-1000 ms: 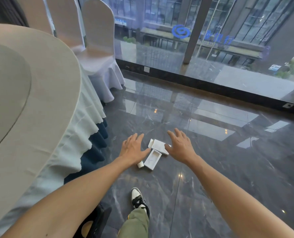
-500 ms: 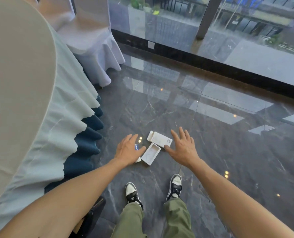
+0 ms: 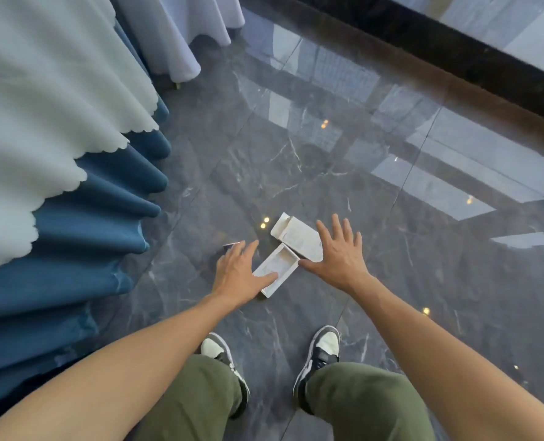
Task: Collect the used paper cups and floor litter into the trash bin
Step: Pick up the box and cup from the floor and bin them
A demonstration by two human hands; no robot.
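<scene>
Two pieces of white cardboard litter lie on the dark marble floor in front of my feet: an open box tray (image 3: 278, 271) and a flat box sleeve (image 3: 296, 237) just beyond it. A small piece of litter (image 3: 231, 245) peeks out past my left fingertips. My left hand (image 3: 240, 275) reaches down with fingers spread, its thumb over the tray's near end. My right hand (image 3: 339, 253) hovers open over the sleeve's right end, thumb near the tray's corner. Neither hand holds anything. No trash bin or paper cup is in view.
A round table's white and blue skirt (image 3: 73, 218) hangs close on the left. A white chair cover (image 3: 181, 36) stands at the back. A dark window sill (image 3: 455, 62) runs along the far right. My shoes (image 3: 323, 348) stand just behind the litter.
I have bent lower and both hands have dropped closer to the boxes. The left thumb now lies over the tray and the right hand has reached the sleeve.
</scene>
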